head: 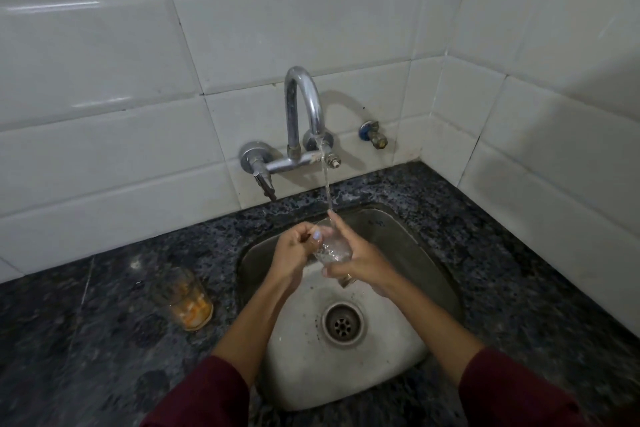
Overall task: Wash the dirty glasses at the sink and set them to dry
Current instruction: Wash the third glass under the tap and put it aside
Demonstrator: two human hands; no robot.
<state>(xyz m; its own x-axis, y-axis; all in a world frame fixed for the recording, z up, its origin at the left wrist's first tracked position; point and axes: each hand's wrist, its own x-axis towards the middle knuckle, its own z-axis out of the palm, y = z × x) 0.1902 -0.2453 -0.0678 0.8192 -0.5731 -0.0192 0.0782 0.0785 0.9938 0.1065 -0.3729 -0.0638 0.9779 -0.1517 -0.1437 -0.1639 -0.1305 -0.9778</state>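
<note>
Two glasses in view. One clear glass [332,248], wet and see-through, held tilted over the sink [429,253] under the water stream [326,180]; mouth toward the tap, base toward the drain [343,322]. Left hand [294,246] curls its fingers round the rim end; right hand [360,262] wraps the lower body, forefinger stretched along the side. Both grips closed on that glass. Second glass [183,298] stands upright on the counter [69,340] left of the basin, smeared orange inside, residue at bottom. One curved chrome tap [304,107], wall-mounted. Basin steel, squarish, rounded corners. Counter dark speckled stone. Wall tiles [104,80] white, glossy. Maroon sleeves [214,392].
</note>
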